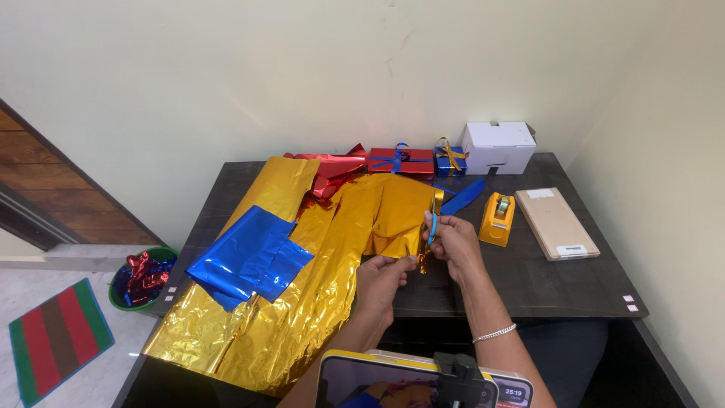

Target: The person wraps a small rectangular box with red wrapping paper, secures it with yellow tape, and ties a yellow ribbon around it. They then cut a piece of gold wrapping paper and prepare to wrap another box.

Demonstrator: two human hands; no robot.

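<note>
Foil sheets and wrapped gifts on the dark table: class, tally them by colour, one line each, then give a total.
Gold foil sheets: 1
Blue foil sheets: 1
Red foil sheets: 1
Red wrapped gifts: 1
Blue wrapped gifts: 1
Total: 5

White cardboard box (498, 146) at table's far edge; yellow tape dispenser (497, 218) beside flat tan box (556, 223); red wrapped gift (401, 161), blue wrapped gift (450, 161); green bin (140, 276) on floor.

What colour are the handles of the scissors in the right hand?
Blue, seen in the head view: the scissors are held in the right hand.
</note>
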